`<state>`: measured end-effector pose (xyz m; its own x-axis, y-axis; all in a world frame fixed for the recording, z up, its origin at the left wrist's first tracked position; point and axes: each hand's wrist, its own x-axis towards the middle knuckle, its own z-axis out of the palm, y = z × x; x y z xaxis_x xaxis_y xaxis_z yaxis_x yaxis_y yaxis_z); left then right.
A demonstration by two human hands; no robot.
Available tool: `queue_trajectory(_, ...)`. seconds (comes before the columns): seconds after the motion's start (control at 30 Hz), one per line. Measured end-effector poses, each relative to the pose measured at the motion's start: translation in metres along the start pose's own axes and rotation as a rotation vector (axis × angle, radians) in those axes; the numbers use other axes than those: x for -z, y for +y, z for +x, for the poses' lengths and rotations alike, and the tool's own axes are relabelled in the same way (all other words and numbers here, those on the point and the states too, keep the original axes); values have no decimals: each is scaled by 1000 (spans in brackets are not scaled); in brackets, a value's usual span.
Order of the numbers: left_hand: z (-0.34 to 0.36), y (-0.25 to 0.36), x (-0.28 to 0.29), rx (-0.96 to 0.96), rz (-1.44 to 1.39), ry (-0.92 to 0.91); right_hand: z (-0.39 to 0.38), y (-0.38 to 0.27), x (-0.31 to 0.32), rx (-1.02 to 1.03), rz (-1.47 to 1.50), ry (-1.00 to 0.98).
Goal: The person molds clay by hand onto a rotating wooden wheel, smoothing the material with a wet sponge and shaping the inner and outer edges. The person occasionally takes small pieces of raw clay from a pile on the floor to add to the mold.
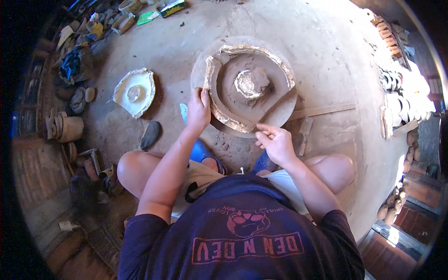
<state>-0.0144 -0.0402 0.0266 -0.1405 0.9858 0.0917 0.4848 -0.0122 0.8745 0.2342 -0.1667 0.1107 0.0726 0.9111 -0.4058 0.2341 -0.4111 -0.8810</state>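
Observation:
In front of me a chalky, crusty-edged plaster mould (pixel 227 120) lies on a round grey disc (pixel 290 100). Grey-brown clay (pixel 228 88) lines its inside, and a white-topped round lump (pixel 246 85) stands in the middle. My left hand (pixel 199 111) grips the left part of the mould's rim, thumb uppermost. Close to the near rim is my right hand (pixel 276 142), its index finger stretched to the edge and the thumb apart from it; nothing shows in it. The undersides of the fingers on both hands are hidden.
A white plaster piece with a central knob (pixel 134 93) lies on the floor to the left, near a dark oval stone (pixel 150 134). A wooden strip (pixel 324 111) and a small flat stick (pixel 305 135) lie right of the disc. White curved pieces (pixel 396 105) are stacked far right.

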Motion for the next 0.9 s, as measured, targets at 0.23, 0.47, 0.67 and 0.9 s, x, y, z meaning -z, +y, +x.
queue_trajectory(0.23,-19,8,3,44,64,-146,22,-41,2,-206,-166,-194)
queue_trajectory(0.47,-43,7,-4,122,1,-229,51,-71,-42,-246,-137,-363)
queue_trajectory(0.67,-61,22,-4,29,16,-237,89,-85,-15,441,-314,67)
queue_trajectory(0.9,-72,54,-5,68,-82,-404,144,-93,38,610,-1084,273)
